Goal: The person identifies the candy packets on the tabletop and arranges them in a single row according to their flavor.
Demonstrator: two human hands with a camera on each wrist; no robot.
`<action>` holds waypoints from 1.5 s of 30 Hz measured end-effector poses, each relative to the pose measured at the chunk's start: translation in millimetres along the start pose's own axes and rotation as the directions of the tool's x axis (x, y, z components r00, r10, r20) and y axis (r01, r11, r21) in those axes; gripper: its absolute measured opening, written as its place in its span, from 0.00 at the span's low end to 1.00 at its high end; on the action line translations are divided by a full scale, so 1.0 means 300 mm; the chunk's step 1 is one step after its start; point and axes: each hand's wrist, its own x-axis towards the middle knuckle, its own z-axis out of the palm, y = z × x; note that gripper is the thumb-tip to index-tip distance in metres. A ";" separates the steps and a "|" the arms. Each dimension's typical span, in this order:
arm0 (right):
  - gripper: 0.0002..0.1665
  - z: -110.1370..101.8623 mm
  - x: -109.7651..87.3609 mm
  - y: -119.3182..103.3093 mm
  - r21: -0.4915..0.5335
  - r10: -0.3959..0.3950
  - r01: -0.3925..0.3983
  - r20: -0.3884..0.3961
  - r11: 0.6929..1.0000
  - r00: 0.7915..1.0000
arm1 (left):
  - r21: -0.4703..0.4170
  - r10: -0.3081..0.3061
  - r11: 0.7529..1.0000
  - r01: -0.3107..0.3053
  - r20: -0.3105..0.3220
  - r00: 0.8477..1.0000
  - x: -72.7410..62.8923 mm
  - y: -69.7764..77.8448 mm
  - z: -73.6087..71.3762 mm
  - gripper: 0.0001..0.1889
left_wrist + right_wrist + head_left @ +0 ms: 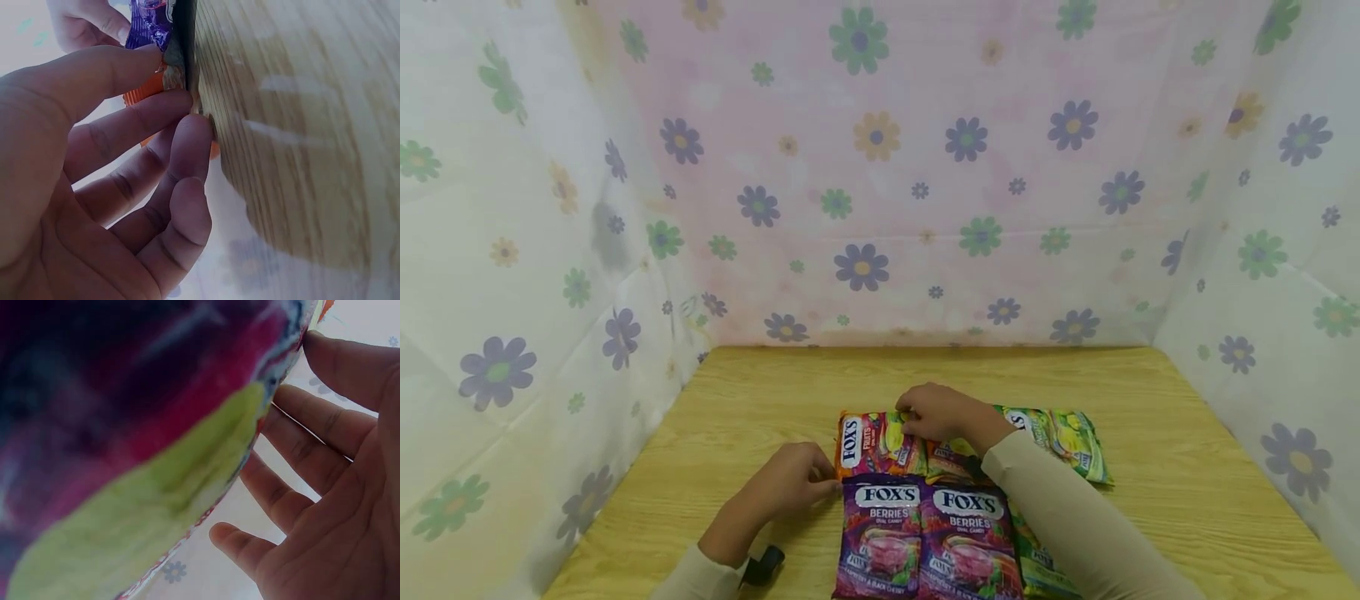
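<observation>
An orange-red Fox's Fruits candy bag [872, 442] lies flat on the table, between my hands. At its left edge is my left hand [778, 483], with fingers loosely bent and fingertips touching the edge. The left thumb rests by the corner where a purple Fox's Berries bag [883, 542] meets the orange one, as the left wrist view also shows. My right hand [940, 412] pinches the Fruits bag's upper right part, thumb on its face and fingers over the far edge. In the right wrist view the thumb [350, 362] meets a bag's edge.
Beside the first stands a second purple Berries bag [973, 546]. Under the right forearm lies another orange bag [947, 458], partly hidden. Green Fox's bags [1075, 433] lie to the right. Flowered cloth [880, 200] walls off the wooden table [775, 392] behind and at both sides.
</observation>
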 end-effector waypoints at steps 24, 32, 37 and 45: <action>0.15 0.009 0.034 0.016 0.032 0.016 -0.016 0.013 0.999 1.000 | -0.282 -0.191 0.942 0.182 -0.004 0.982 -0.031 0.015 0.006 0.11; 0.14 0.008 0.032 0.013 0.049 0.038 -0.038 -0.005 0.998 0.999 | -0.522 -0.221 0.827 0.211 0.043 0.974 -0.031 0.014 0.013 0.16; 0.14 0.006 0.030 0.012 0.066 0.039 -0.037 -0.018 0.997 0.999 | -0.651 -0.220 0.727 0.217 0.078 0.972 -0.030 0.012 0.021 0.18; 0.14 0.014 0.037 0.026 0.097 0.042 -0.037 -0.049 0.995 0.998 | -0.732 -0.262 0.640 0.235 0.080 0.962 -0.026 0.005 0.027 0.18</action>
